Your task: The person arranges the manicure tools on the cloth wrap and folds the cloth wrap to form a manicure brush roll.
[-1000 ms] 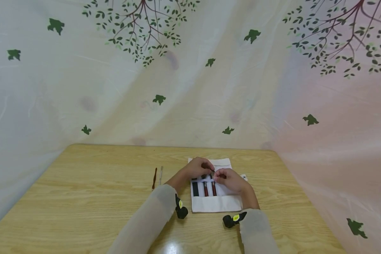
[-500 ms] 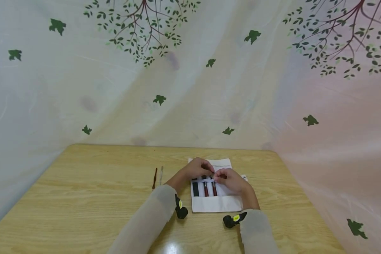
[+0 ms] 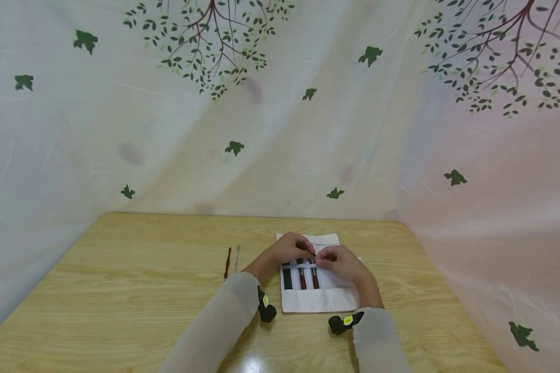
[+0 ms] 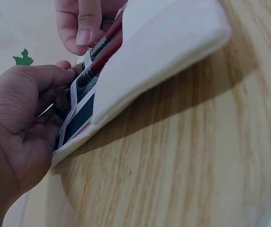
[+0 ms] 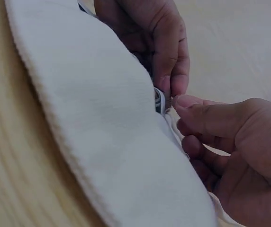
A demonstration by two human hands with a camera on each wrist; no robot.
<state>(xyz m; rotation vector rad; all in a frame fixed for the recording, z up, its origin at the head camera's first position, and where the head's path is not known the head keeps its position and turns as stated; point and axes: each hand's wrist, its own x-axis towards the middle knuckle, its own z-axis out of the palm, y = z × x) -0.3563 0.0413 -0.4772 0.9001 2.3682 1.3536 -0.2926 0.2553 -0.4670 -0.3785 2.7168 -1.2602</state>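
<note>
A white cloth brush roll lies unfolded on the table. Two makeup-style brushes with dark red handles sit in it under a white elastic band. My left hand reaches over the roll's upper part, its thumb and finger pinching the bristle end of the right-hand brush. Beside it stands the other brush. My right hand comes from the right, thumb and forefinger pinched at the elastic band right next to that brush head. The band between those fingertips is mostly hidden.
A dark flat piece fills the roll's left slot. Left of my arm, a slim reddish-brown tool and a thin silvery stick lie on the wooden table. A leaf-printed curtain hangs behind.
My right hand has shifted slightly, its wrist moving a little right and its fingers tilting at the brush head. The left hand keeps its place; the brushes stay in the roll.
</note>
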